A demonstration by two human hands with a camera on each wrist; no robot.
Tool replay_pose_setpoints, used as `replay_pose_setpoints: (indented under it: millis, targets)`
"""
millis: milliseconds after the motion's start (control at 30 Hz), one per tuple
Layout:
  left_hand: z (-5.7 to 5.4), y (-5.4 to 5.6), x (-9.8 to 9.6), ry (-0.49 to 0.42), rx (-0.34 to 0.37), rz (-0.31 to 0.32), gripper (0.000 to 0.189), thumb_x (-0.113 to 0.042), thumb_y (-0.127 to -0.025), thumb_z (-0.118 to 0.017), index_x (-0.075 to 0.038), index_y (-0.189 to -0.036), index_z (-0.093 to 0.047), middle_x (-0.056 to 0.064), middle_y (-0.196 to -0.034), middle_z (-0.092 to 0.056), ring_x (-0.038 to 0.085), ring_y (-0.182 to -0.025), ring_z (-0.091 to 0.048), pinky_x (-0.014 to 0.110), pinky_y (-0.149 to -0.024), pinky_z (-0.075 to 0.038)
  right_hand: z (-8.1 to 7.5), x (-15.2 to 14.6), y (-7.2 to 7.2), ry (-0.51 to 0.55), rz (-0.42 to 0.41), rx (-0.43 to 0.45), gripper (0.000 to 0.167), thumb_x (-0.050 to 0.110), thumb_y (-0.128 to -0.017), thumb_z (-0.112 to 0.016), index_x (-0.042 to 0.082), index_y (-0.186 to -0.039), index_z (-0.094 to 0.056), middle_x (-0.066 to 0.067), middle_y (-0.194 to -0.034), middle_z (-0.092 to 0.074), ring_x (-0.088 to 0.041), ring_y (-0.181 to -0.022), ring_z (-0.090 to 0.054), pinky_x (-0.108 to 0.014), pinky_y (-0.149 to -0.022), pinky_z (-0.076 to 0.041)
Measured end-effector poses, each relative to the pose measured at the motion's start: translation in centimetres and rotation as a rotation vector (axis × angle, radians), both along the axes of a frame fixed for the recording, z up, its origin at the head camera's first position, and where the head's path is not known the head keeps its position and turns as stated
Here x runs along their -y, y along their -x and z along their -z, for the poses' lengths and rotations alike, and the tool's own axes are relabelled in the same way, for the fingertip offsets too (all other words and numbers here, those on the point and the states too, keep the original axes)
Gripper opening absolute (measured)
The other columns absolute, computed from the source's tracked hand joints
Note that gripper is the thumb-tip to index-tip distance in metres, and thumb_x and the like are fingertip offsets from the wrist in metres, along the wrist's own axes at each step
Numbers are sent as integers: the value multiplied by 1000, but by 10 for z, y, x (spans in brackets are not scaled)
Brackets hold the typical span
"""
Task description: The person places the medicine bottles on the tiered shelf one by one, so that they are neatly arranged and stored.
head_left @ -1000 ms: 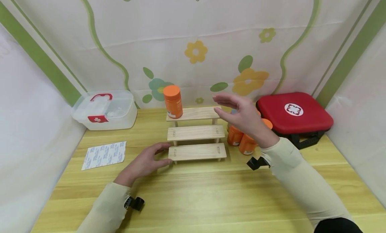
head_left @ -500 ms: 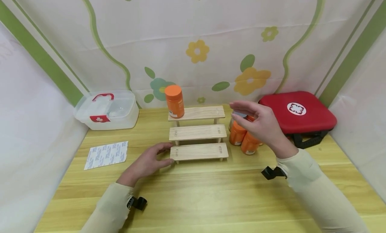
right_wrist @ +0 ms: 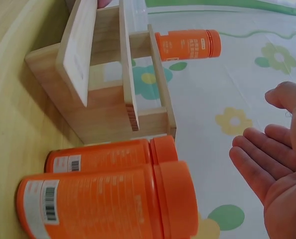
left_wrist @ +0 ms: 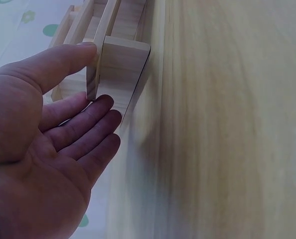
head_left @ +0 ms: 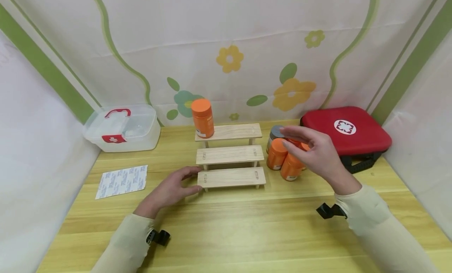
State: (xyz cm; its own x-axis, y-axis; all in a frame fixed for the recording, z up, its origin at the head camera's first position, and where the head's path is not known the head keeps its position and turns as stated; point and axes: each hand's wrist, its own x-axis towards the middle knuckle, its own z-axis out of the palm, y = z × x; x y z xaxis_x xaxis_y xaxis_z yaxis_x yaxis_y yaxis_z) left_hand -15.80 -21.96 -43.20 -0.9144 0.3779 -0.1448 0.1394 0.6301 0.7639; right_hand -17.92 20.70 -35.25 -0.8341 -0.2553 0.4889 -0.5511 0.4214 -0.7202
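Note:
A three-step wooden rack [head_left: 231,177] stands on the table, with an orange bottle [head_left: 203,119] upright at the left of its top step. My left hand [head_left: 168,191] is at the left end of the lowest step. Its thumb and fingertips touch or nearly touch the board's end, the palm apart from it. To the right of the rack stand several orange bottles [head_left: 277,154] and a grey-lidded bottle [head_left: 274,136]. My right hand [head_left: 316,153] hovers above and partly hides them. Its thumb and fingers are apart, with nothing between them, clear of the bottles in the right wrist view.
A clear first-aid box [head_left: 141,135] with a red handle sits at the back left. In front of it lies a white printed sheet [head_left: 121,182]. A red first-aid case [head_left: 367,131] is at the back right. A flowered cloth [head_left: 197,61] hangs behind the table.
My right hand has moved right and lower, from beside the top step to over the bottles. The left hand stays at the rack's end, and the bottle on the top step has not moved.

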Motion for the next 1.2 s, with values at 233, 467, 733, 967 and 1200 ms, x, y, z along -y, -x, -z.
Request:
replay_pose_setpoints:
  millis: [233,467,733,967,1200]
  targets:
    - [-1,-1,0,-1,1,-4,61,-27,-99,-80,-10,-153,-58,17,-161,-56,44,-151,-50,63,-127,-39,8,-16,-8,-39,16,-53,50,-12,-86,-83,4,-132,-75,-8,-125,-79,10,-115,-69,-7,-98,-54]
    - [-1,-2,-1,16,10,-12,61,-28,-100,-79,-10,-154,-57,17,-161,-56,44,-151,-50,64,-127,-39,13,-31,-15,-121,69,-94,49,-9,-85,-85,6,-132,-75,-19,-123,-78,14,-114,-67,-6,-94,-55]
    - [-2,-2,-2,18,2,-10,60,-28,-100,-80,-10,-154,-58,16,-160,-57,43,-151,-51,64,-127,-39,19,-48,-20,-119,131,-94,52,-9,-85,-85,7,-134,-74,-17,-125,-78,12,-117,-67,-3,-99,-50]
    - [-2,-1,-2,23,8,-12,59,-27,-100,-80,-11,-153,-58,15,-160,-58,42,-151,-51,64,-126,-40,29,-63,-23,-108,189,-49,56,-8,-85,-86,10,-136,-74,-15,-128,-78,14,-115,-67,0,-94,-50]
    - [-3,-1,-1,24,-5,-6,59,-27,-100,-80,-10,-153,-58,15,-159,-58,42,-150,-52,63,-126,-40,38,-74,-26,-66,232,8,53,-7,-88,-85,9,-137,-74,11,-130,-76,14,-114,-68,0,-93,-50]
